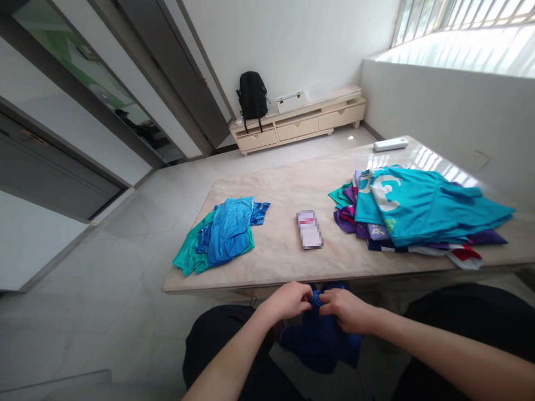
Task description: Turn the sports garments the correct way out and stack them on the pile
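Observation:
A dark blue garment hangs between my knees, just below the table's front edge. Its kind is hard to tell from the bunched cloth. My left hand pinches its upper edge on one side, and my right hand grips the same edge close by. Beyond my hands, the marble-topped table bears a small pile of blue and green garments on the left. A larger heap of sports clothes lies on the right, topped by a turquoise garment with white numbers.
A phone-like object, blurred out, lies mid-table. At the table's far right rests a white oblong device. A low wooden cabinet against the wall carries a black backpack and a white box. My knees flank the garment.

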Motion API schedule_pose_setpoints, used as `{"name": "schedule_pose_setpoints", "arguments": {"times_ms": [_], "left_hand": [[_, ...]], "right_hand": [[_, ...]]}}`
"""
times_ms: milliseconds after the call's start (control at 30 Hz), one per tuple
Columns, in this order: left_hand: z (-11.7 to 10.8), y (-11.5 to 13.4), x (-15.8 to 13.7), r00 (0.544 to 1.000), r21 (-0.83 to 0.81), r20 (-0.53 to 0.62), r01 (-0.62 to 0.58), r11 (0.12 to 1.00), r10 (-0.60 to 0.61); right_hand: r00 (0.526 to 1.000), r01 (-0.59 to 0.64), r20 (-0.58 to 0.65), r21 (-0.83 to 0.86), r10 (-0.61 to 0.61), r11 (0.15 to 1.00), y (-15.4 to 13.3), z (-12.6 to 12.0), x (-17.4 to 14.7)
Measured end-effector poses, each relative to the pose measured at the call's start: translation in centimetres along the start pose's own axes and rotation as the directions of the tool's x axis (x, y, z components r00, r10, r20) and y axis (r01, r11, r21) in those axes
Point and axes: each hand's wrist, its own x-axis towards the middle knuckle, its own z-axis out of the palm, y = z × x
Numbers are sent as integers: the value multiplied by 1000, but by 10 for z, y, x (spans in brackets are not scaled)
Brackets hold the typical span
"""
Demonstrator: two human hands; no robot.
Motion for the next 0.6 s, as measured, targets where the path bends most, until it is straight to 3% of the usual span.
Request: {"name": "schedule_pose_setpoints", "arguments": {"times_ms": [233, 333, 433, 600], "left_hand": [[-5, 6, -9, 1000, 40, -6, -11, 999, 11], [-7, 4, -15, 996, -127, 42, -74, 989, 80], [-10, 4, -18, 996, -312, 41, -61, 948, 78], [-18, 10, -21, 996, -608, 43, -40, 793, 84]], "right_hand": [[998, -58, 30, 25, 58, 998, 2, -1, -2], [998, -64, 18, 96, 62, 993, 1, -8, -3], [998, -67, 24, 232, 63, 970, -1, -14, -2], [992, -124, 88, 494, 93, 861, -3, -32, -2]]}}
